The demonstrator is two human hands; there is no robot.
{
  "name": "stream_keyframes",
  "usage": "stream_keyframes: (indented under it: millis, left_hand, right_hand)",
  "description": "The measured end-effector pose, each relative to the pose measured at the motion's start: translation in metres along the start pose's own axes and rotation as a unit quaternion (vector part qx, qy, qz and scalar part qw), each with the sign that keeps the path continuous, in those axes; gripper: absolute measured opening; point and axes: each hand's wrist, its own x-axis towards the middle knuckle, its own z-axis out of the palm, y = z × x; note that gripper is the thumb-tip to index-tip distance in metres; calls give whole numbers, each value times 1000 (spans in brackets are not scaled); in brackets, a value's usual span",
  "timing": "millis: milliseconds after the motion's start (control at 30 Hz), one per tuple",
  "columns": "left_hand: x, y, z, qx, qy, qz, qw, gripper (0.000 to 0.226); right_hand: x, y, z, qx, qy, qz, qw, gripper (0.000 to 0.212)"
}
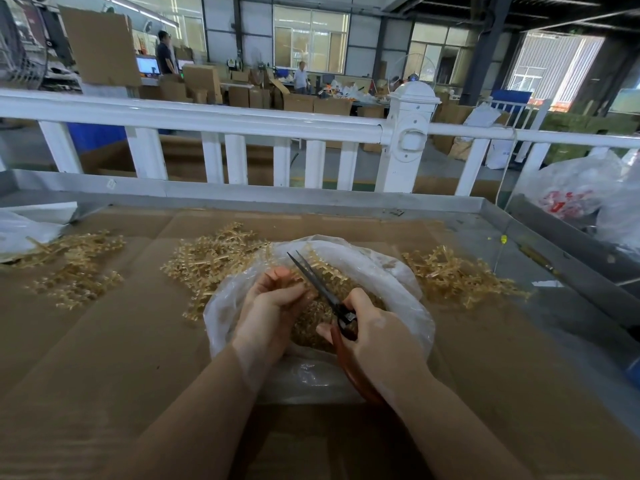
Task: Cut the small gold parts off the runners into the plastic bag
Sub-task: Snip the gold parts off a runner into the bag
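Note:
A clear plastic bag (398, 271) lies open on the cardboard-covered table, with a heap of cut gold parts (308, 327) inside. My left hand (273, 303) hovers over the bag and holds a gold runner (320, 263) by its near end. My right hand (377, 330) grips scissors (318, 285) by their red-brown handles. The black blades are slightly apart and point away from me, along the runner. More gold runners lie in piles to the left of the bag (214, 258), at the far left (76, 268) and to the right (457, 275).
The table (104, 341) has a raised metal rim (242, 199) at the back and right side. A white railing (207, 119) stands behind it. White plastic bags sit at the far left (24, 230) and the far right (581, 188). People stand far off among cartons.

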Motion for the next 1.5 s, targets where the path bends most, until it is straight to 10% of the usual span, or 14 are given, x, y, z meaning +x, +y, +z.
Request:
stream_keyframes:
  millis: [1500]
  left_hand:
    - [2,-4,9,10,56,-53,997,30]
  right_hand:
    - [-1,4,7,-58,41,-40,997,36]
